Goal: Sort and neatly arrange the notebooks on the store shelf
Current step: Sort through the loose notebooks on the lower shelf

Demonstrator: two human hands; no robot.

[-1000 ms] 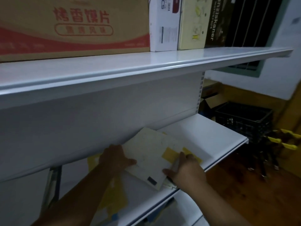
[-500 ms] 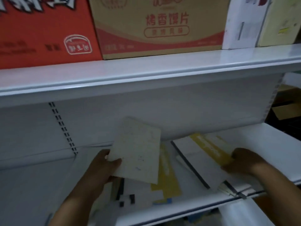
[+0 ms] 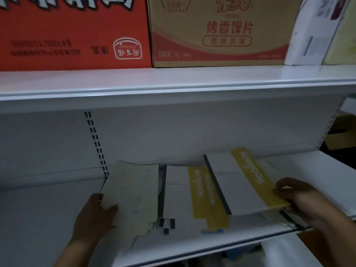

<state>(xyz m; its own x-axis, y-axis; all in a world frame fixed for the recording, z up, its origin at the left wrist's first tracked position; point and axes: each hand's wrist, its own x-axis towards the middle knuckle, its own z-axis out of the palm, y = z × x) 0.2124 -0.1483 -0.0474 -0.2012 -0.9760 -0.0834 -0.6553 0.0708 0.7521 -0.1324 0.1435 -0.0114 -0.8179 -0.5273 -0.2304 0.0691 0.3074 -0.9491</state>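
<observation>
Two hands on the lower shelf [image 3: 48,218], three notebook groups across it. Your left hand [image 3: 92,218] grips the cream notebook [image 3: 133,193] by its left edge, thumb on the cover, near the slotted upright [image 3: 96,143]. Just right of it, a white notebook with a yellow band [image 3: 183,195] lies flat, partly under its neighbour. Your right hand [image 3: 300,197] pinches the near right corner of the top yellow-band notebook [image 3: 237,185], lifted off a small stack [image 3: 279,218] at the shelf's front edge. Overhead, the upper shelf [image 3: 173,81] carries a red box [image 3: 73,31], a tan box [image 3: 221,31], and a white box [image 3: 316,29].
</observation>
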